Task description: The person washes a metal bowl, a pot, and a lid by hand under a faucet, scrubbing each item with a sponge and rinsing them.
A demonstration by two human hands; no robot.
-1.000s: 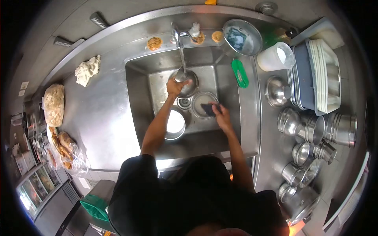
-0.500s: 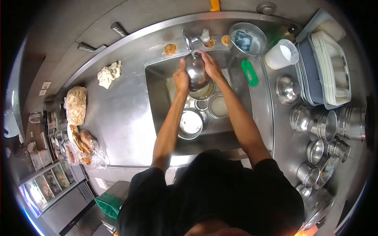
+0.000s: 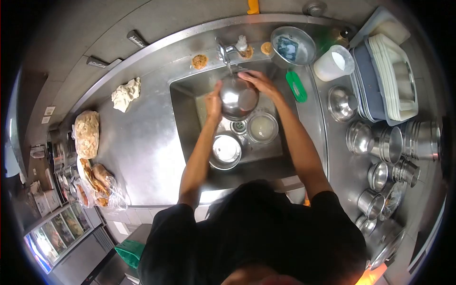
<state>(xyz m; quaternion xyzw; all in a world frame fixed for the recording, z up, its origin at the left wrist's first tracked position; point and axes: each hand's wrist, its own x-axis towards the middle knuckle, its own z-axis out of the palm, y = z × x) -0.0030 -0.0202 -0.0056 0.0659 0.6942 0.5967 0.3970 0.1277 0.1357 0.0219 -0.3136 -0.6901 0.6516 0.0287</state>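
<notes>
A shiny metal bowl [image 3: 237,98], its rounded outside turned up, is held between both hands beneath the tap [image 3: 223,51]. Water runs from the spout onto its far side. My left hand [image 3: 214,102] grips the bowl's left edge, fingers partly hidden below it. Along the upper right edge, my right hand [image 3: 260,81] is closed on the rim with its fingers over the metal. Below in the sink [image 3: 190,102] stand a bowl of cloudy liquid [image 3: 262,128] and a bright metal bowl [image 3: 225,151], with the drain [image 3: 239,127] between them.
A green brush [image 3: 296,87] lies on the sink's right ledge. Behind it stand a metal basin [image 3: 293,46] and a white plastic tub [image 3: 334,64]. Stacked trays [image 3: 389,76] and metal bowls [image 3: 360,137] line the right. Leftward are a cloth [image 3: 126,95] and a bagged food item [image 3: 87,134].
The bowl has tilted and come slightly towards me, showing more of its rounded outside. My right hand has shifted along its rim. The camera view has shifted a little.
</notes>
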